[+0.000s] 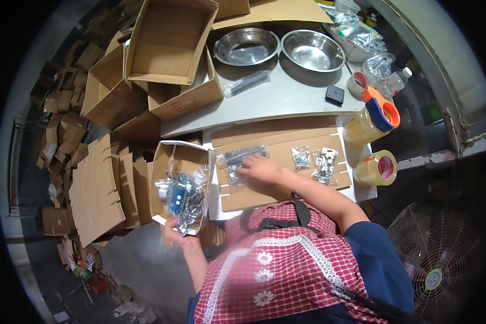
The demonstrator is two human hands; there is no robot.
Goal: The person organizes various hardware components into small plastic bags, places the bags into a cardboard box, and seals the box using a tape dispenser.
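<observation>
My left hand (176, 233) is at the near rim of a cardboard box (155, 200), its fingers closed on a clear bag of metal fittings (188, 220). More bagged parts, among them a blue packet (177, 195), fill that box. My right hand (260, 169) rests with fingers outstretched at the near edge of a clear bag of dark rods (237, 155). Beside its fingertips, a small bag of hardware (234, 175) is partly hidden. Both bags lie on a flat cardboard sheet (278, 141). To the right are a bag of screws (301, 157) and a larger bag of metal brackets (325, 166).
Two steel bowls (247, 46) (313, 50), a bag of dark rods (247, 83) and a black box (335, 95) occupy the white table (286, 102). Tape rolls (377, 167) and an orange-blue tape dispenser (380, 110) stand right. Cardboard boxes (170, 43) crowd the left; a fan (433, 278) stands lower right.
</observation>
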